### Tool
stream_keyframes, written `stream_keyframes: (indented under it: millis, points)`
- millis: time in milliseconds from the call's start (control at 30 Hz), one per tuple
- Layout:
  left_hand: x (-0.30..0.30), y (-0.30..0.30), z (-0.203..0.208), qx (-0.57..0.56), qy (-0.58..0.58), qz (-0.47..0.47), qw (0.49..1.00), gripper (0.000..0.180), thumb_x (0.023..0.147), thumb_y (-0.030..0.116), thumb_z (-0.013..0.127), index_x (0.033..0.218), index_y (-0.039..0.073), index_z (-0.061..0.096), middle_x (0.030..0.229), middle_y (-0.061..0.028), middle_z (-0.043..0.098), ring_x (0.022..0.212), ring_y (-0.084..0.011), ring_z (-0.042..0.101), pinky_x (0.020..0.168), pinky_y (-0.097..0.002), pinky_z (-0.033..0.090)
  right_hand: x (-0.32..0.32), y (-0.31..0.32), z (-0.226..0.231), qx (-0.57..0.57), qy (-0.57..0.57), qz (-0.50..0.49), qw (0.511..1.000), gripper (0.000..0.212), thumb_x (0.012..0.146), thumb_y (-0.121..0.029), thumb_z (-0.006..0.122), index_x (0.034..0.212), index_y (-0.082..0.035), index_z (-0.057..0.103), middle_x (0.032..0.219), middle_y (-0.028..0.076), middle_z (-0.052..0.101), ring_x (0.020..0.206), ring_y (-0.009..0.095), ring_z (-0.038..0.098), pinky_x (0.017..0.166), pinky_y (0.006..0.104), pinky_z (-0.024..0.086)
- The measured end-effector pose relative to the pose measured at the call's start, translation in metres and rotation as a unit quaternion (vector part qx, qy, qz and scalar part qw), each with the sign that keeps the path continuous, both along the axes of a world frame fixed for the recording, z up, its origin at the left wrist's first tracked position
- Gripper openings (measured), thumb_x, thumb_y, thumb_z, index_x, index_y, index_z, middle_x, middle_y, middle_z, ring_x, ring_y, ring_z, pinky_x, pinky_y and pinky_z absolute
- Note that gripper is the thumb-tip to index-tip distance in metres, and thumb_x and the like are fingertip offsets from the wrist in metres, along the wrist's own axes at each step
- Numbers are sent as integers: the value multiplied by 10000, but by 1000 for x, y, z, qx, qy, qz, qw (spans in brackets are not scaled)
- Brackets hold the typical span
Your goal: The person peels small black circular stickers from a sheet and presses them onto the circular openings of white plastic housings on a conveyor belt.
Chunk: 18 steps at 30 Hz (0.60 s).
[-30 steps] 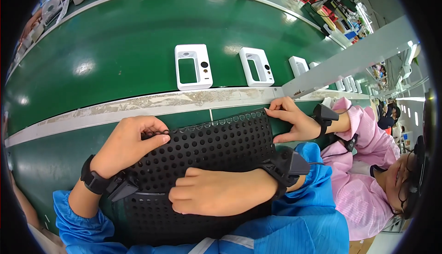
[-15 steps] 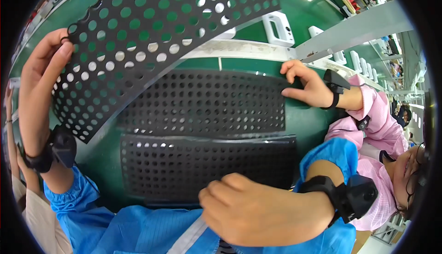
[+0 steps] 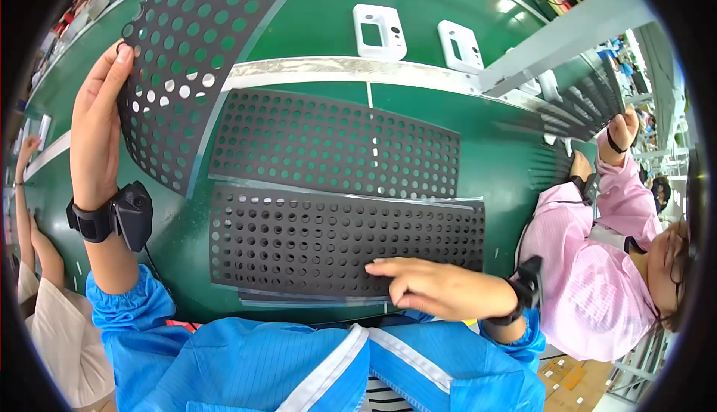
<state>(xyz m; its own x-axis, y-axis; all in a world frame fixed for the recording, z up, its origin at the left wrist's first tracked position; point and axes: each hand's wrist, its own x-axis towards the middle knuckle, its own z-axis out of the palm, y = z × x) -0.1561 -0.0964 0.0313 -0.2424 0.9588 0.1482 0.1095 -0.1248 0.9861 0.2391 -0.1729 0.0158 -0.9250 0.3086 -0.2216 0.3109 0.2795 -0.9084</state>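
My left hand (image 3: pixel 97 135) pinches the edge of a black perforated sheet (image 3: pixel 196 31) between thumb and fingers. The sheet is raised and tilted above the green table (image 3: pixel 485 158), its top cut off by the picture's rim. In front of me lies a stack of similar perforated sheets (image 3: pixel 347 251) with clear film showing along its edges. My right hand (image 3: pixel 441 289) is over the stack's near right part, index finger stretched out, the other fingers loosely bent, holding nothing. Just beyond the stack, another perforated sheet (image 3: pixel 336 147) lies flat, green showing through its holes.
To the right, a co-worker in pink (image 3: pixel 571 262) holds up a blurred perforated dark sheet (image 3: pixel 590 106). Two white plastic housings (image 3: pixel 392 44) stand beyond a pale rail (image 3: pixel 299 72). A grey metal beam (image 3: pixel 567 38) slants at upper right. Another person's arms (image 3: pixel 48 255) show at left.
My left hand has swung the held sheet up and left. My right hand has shifted right and stretched its index finger. The co-worker's hand has left the middle sheet, whose holes now show green.
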Motion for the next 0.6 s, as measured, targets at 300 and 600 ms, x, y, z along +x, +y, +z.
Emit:
stream_keyframes:
  millis: [300, 600]
  points:
    - [22, 8, -4, 7, -27, 6, 1000, 270, 907, 181, 506, 1108, 1, 516, 1027, 2, 556, 958, -60, 488, 859, -196, 348, 8, -7, -24, -213, 109, -56, 969, 74, 912, -109, 445, 879, -45, 427, 1199, 180, 448, 1127, 296, 447, 876, 334, 386]
    - [3, 3, 0, -125, -27, -147, 981, 246, 875, 194, 554, 1037, 9, 538, 917, 18, 568, 870, -43, 508, 804, -188, 374, 22, 38, 57, -163, 182, -16, 970, 60, 910, -83, 434, 898, -25, 442, 1176, 202, 449, 1099, 299, 448, 884, 337, 377]
